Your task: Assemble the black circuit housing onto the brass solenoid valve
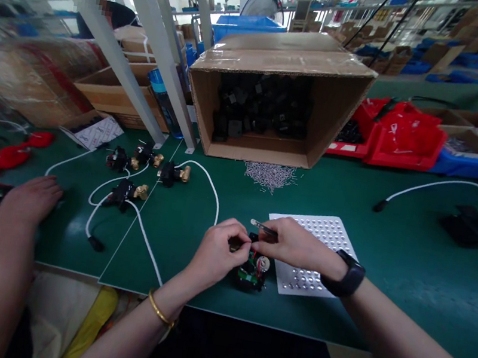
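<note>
Right now the left hand (219,248) pinches a small black part at its fingertips, holding it just above a small black assembly with a green circuit board (251,275) that lies on the green desk (410,272) close to the near edge. The right hand (296,245) is closed around slim metal tweezers (264,227), tips aimed toward the left fingertips; the two hands nearly touch.

To do this step well, I judge the left hand should keep the part steady and low over the board, wrists rested on the desk, while the tweezers work in short, controlled moves; a loose grip could let a tiny piece drop.

A perforated metal tray (313,251) lies under and beside the right wrist, and a heap of small metal pins (269,176) sits in front of an open cardboard box (280,89) of black parts. Brass-fitted units on white cables (128,192) lie to the left, where another person's hands (27,200) rest on the desk.

No brand or label can be read; a printed sheet (92,130) at left is too small to make out.
</note>
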### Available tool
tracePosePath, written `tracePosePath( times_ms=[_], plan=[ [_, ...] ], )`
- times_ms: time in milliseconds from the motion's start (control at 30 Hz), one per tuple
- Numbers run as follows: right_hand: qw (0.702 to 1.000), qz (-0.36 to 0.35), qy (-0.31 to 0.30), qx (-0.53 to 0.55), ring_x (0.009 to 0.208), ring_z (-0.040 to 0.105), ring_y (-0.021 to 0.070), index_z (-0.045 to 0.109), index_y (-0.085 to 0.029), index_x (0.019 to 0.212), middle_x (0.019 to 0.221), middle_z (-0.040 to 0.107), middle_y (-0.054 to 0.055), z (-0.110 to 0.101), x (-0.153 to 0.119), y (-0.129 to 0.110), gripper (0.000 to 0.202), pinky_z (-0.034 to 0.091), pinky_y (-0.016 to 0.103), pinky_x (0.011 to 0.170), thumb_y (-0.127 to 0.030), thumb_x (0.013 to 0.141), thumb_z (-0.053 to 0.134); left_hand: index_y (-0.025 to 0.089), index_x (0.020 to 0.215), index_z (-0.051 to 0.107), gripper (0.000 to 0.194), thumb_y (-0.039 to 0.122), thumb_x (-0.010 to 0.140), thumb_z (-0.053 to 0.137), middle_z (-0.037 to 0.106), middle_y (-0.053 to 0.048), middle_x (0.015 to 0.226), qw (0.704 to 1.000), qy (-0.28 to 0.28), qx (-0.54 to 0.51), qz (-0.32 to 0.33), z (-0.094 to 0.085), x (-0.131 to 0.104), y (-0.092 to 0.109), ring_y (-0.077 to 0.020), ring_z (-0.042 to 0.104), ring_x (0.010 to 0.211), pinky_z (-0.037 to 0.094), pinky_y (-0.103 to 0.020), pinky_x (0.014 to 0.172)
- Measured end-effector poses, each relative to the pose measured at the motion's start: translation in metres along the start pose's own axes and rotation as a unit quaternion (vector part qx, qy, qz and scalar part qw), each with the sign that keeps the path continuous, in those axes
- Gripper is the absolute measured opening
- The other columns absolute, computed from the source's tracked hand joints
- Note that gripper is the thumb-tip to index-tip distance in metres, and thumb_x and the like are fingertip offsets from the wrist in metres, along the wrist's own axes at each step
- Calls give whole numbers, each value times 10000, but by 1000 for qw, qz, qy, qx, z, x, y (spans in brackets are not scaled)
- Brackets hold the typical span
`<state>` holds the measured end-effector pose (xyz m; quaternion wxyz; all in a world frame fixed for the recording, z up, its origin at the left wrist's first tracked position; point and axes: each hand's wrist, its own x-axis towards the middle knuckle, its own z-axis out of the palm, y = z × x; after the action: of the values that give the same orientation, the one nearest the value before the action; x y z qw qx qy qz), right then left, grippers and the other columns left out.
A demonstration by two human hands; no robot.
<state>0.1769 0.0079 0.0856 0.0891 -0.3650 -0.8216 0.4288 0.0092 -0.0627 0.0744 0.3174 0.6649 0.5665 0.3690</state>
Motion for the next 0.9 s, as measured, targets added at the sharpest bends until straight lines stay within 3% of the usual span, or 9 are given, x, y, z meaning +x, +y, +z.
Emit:
tracePosePath(
  times_ms=[200, 433, 600, 767, 833, 900],
  plan=[
    [999, 3, 4, -33, 449, 397, 98, 558, -178, 542, 481, 488, -33, -2, 5, -1, 273, 245, 236, 417, -345, 755, 596, 153, 720, 676, 105, 154, 747, 575, 659, -65, 858, 998, 18, -46, -36, 3, -3, -6, -168, 634, 769, 533, -277, 680],
    [988, -116, 2, -101, 513, 490, 101, 644, -163, 618, 587, 606, 4, -8, 7, -13, 197, 296, 237, 497, -162, 793, 552, 143, 790, 672, 117, 146, 747, 563, 666, -60, 855, 995, 11, -89, -46, 2, -4, -6, -165, 645, 776, 553, -274, 704],
    [979, -139, -18, -149, 494, 468, 97, 647, -170, 599, 550, 574, -9, -12, 11, -19, 192, 274, 235, 488, -106, 760, 565, 139, 769, 616, 55, 170, 755, 572, 629, -20, 752, 987, 0, -138, -88, 3, -6, -10, -137, 618, 700, 546, -253, 675],
    [964, -156, -53, -207, 586, 556, 133, 676, -186, 716, 661, 649, 15, -17, 10, -25, 140, 292, 237, 503, -87, 767, 592, 149, 772, 596, 33, 164, 765, 568, 620, -24, 822, 987, -2, -147, -68, 3, -8, -13, -144, 601, 771, 522, -254, 703],
    [958, -170, -50, -226, 634, 584, 152, 682, -200, 770, 710, 669, 21, -18, 9, -25, 123, 303, 242, 521, -98, 772, 614, 154, 871, 602, 98, 197, 797, 553, 623, -41, 892, 985, -10, -159, -59, 2, -10, -18, -164, 601, 838, 511, -286, 761],
    [958, -174, -47, -223, 671, 602, 164, 684, -207, 807, 746, 680, 23, -18, 8, -23, 140, 323, 245, 543, -88, 768, 622, 166, 1073, 565, 311, 282, 787, 606, 605, -79, 1054, 983, -41, -170, -49, 0, -14, -24, -206, 583, 960, 487, -340, 846]
  ],
)
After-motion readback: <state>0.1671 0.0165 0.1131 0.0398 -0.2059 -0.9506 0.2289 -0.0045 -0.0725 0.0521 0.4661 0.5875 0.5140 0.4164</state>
